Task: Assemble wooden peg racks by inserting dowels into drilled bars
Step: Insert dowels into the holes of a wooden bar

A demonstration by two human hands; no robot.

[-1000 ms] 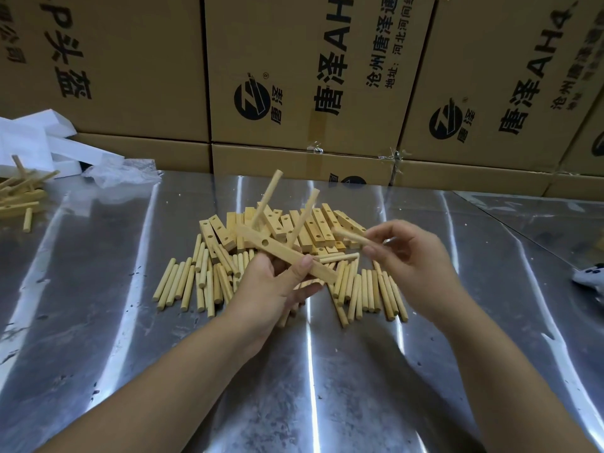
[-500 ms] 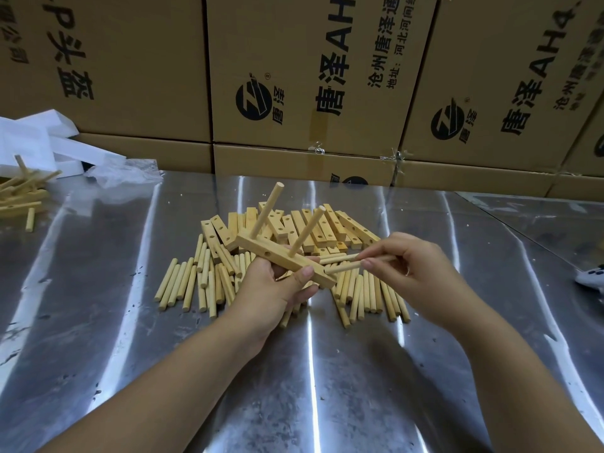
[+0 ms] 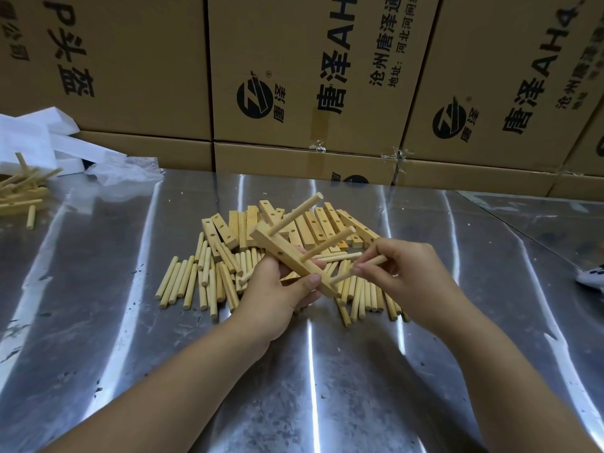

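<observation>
Our left hand [image 3: 277, 295] grips the bar [image 3: 294, 259] mid-length above the table [image 3: 98, 322]; right hand [image 3: 402, 276] pinches a peg [image 3: 354, 271] at its last hole. Light, stiff wood, so we'd pinch near the tip.

Left hand [image 3: 277, 289] clenched (thumb on top); right hand [image 3: 402, 273] pinching, fingertips together.

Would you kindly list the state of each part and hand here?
Bar: held in left hand, two dowels standing in it.
Third dowel: pinched by right hand, tip at the bar's end.
Loose dowels: lying flat on table.
Spare bars: piled behind.
</observation>
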